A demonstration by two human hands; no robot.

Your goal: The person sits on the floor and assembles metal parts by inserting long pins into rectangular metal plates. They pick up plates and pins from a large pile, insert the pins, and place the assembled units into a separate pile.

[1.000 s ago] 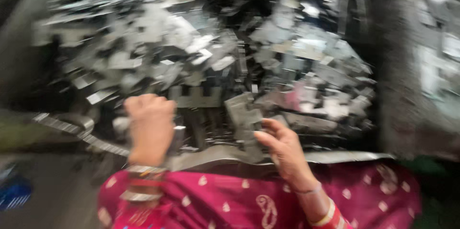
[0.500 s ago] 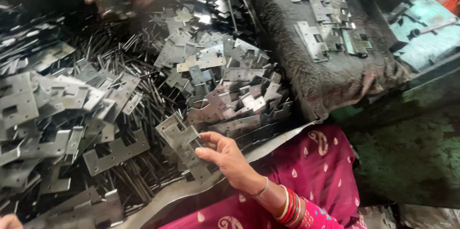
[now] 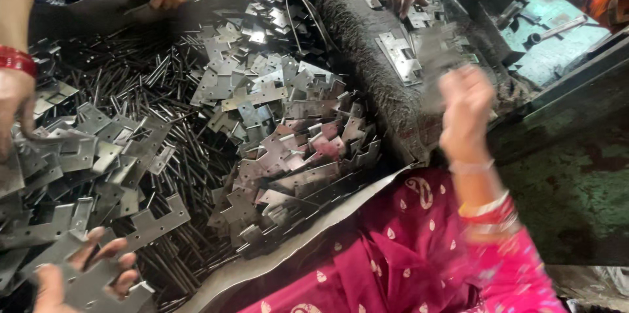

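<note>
A large dark metal sheet (image 3: 262, 274) serves as the worktop, its pale front edge curling up near a pink patterned lap. Directly on it lies a heap of flat grey metal hinge plates (image 3: 282, 149), notched along their edges and piled every way. Between and beneath them lie many thin dark metal pins (image 3: 137, 77), scattered loosely. To the right, a rough dark fabric pad (image 3: 367, 57) rises beside the sheet, with a few assembled hinges (image 3: 400, 57) lying flat on top.
</note>
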